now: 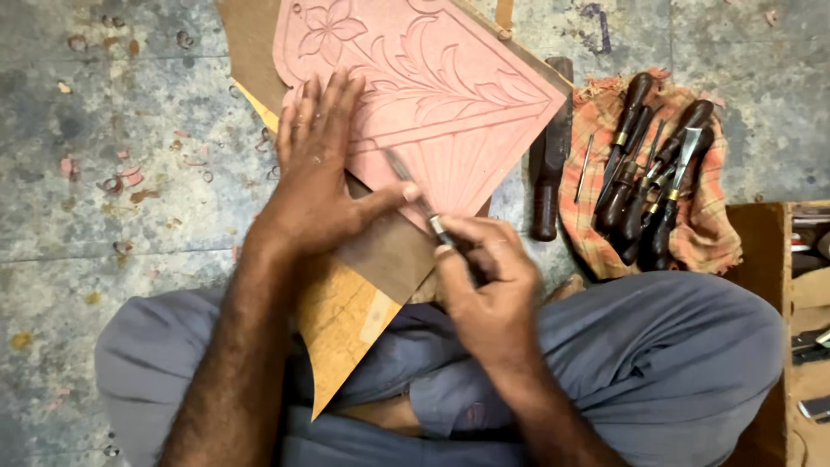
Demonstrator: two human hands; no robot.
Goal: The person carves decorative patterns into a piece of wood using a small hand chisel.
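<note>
Two hands worked on a pink board (432, 95) that lay on the floor (104, 173). Bits of pink shavings (121, 177) were spread over the grey floor on the left side. The left hand (316, 186) lay open and flat, with its fingers spread on the pink board and its thumb pointing to the right. The board had a flower and leaves cut into it, and straight lines near its bottom corner. It rested on a brown sheet (380, 255), and a yellow sheet (341, 324) stuck out under that, over the person's lap. The person sat on the floor in grey trousers (674, 363).

The right hand (488, 285) was closed around a thin chisel (419, 201). The chisel's tip touched the board by the straight lines, right next to the left thumb.

To the right of the board lay a dark wooden mallet (549, 173). Just past it was an orange checked cloth (709, 233). Many more chisels with dark handles (648, 186) lay on the cloth in a bunch. At the far right edge stood a wooden box (795, 285) with some tools inside.
</note>
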